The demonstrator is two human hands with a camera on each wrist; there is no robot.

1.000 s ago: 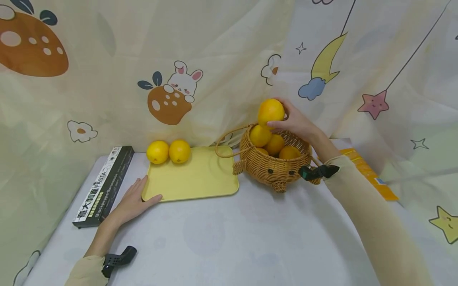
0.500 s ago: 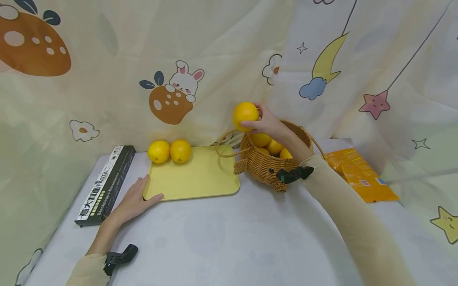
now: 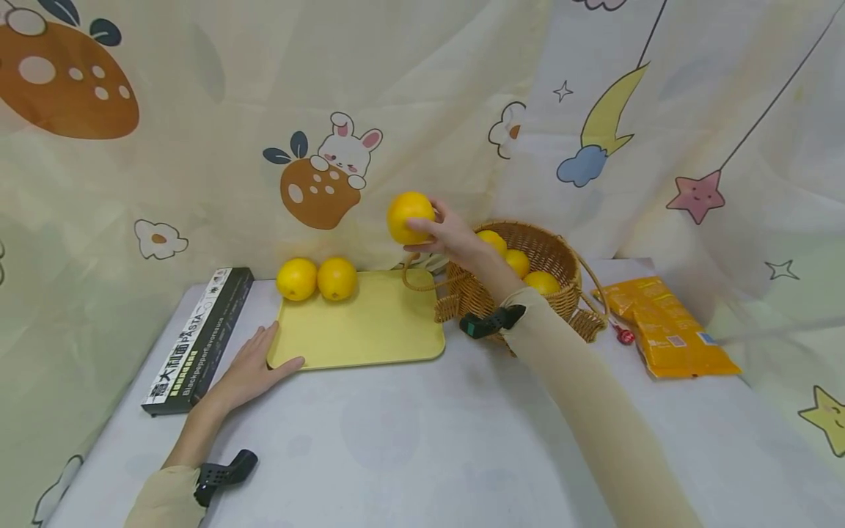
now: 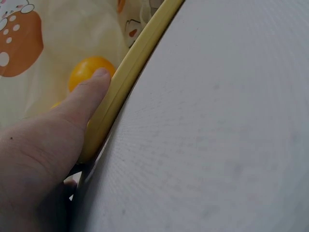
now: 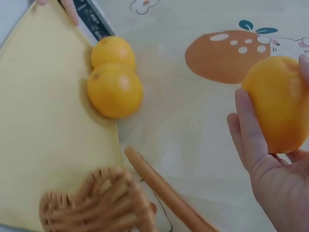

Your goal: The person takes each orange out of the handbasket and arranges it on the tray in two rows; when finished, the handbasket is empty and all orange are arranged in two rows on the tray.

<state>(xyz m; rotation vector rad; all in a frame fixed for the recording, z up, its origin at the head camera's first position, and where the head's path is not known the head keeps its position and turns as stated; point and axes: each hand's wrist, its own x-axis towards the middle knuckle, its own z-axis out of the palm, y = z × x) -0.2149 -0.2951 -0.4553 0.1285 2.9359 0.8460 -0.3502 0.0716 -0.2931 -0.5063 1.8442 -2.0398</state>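
Observation:
My right hand holds an orange in the air, above the right part of the yellow tray and left of the wicker basket. In the right wrist view the fingers curl round that orange. Two oranges sit side by side at the tray's back left corner. Several more lie in the basket, partly hidden by my right arm. My left hand rests with spread fingers at the tray's front left corner; its thumb touches the rim in the left wrist view.
A black and white pasta box lies left of the tray. Right of the basket are an orange packet and a small red wrapped item. The basket's handle loop overhangs the tray's right side. A printed curtain hangs behind the table.
My right hand has carried the orange leftward from above the basket to above the tray's right part, uncovering the packet on the right. The left hand has stayed at the tray corner.

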